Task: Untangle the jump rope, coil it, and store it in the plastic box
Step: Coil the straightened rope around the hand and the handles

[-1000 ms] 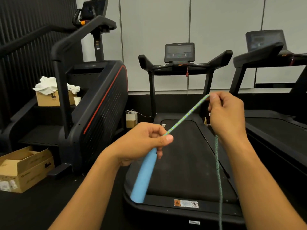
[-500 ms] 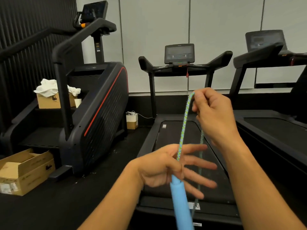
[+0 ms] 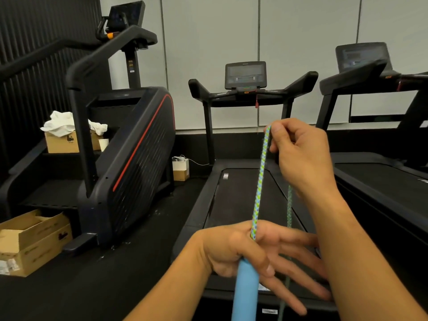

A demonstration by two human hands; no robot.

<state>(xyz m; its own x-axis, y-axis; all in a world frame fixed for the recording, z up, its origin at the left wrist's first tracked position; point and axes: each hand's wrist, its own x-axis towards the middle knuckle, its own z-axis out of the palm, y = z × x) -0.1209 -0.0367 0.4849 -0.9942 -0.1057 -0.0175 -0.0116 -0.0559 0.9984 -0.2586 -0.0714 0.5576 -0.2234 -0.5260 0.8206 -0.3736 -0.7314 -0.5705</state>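
At far left a cardboard box (image 3: 30,239) is cut off by the frame edge, and a stepper (image 3: 129,144) stands beside it. The left hand (image 3: 250,251) clamps the top of the blue handle (image 3: 246,290) under its thumb, with the other fingers spread straight. The handle's lower end runs out of view. From it the rope (image 3: 260,181), braided blue and green, rises taut to the right hand (image 3: 301,154), which pinches it between thumb and curled fingers. A dimmer strand drops behind that forearm and leaves the frame at the bottom. A treadmill (image 3: 250,181) lies behind the hands.
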